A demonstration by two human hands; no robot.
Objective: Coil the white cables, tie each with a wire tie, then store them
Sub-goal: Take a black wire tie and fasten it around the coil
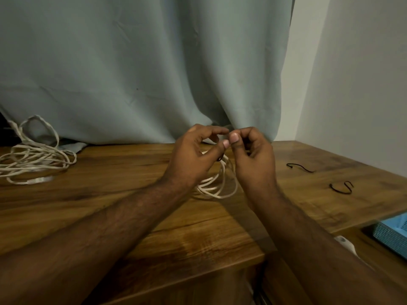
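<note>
White coiled cable [214, 183] sits mid-table on the brown wooden table [132, 205], held upright between left hand [193, 155] and right hand [253, 155], both apparently pinching a dark wire tie [220, 158] at its top, presumably to twist it closed.

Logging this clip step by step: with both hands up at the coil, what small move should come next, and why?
Probably keep twisting the tie's ends shut. The left hand and right hand pinch something small over the coiled white cable; a dark bit shows at the left fingers. Two spare ties and a loose cable wait.
</note>
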